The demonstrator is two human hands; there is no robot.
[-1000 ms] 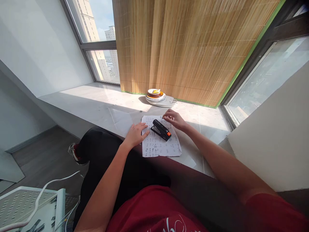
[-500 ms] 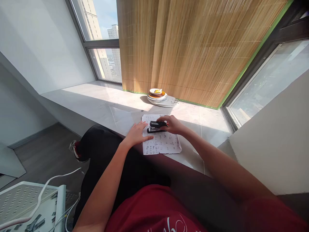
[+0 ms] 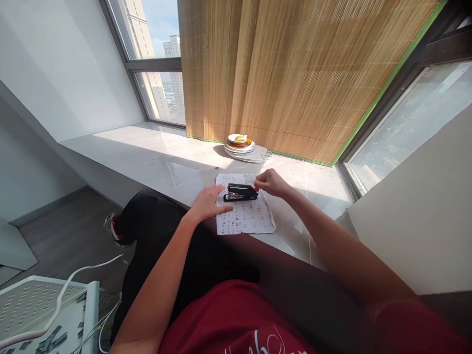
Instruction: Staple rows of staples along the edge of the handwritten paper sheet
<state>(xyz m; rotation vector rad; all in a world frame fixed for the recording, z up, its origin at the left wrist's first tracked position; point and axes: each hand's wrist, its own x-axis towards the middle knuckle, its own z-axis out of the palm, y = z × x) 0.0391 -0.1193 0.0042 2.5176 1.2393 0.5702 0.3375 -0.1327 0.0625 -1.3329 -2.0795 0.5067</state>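
Where the bamboo blind [image 3: 295, 73] meets the stone sill [image 3: 147, 152], stacked plates [image 3: 248, 150] carry a small bowl [image 3: 236, 139] with something yellow-orange inside. Black stapler [image 3: 240, 192], long and low, lies across printed paper sheets [image 3: 244, 212] near the sill's front edge. Left hand [image 3: 208, 202] flat, fingers together, presses the sheets. Right hand [image 3: 272, 182] pinches the stapler's rear end.

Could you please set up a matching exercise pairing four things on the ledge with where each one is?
Things:
1. stapler
2. left hand
3. stack of plates
4. right hand

Places:
A. at the foot of the bamboo blind
B. flat on the printed sheet's left edge
C. lying on the sheet
D. at the stapler's right end

Pairs: 1-C, 2-B, 3-A, 4-D
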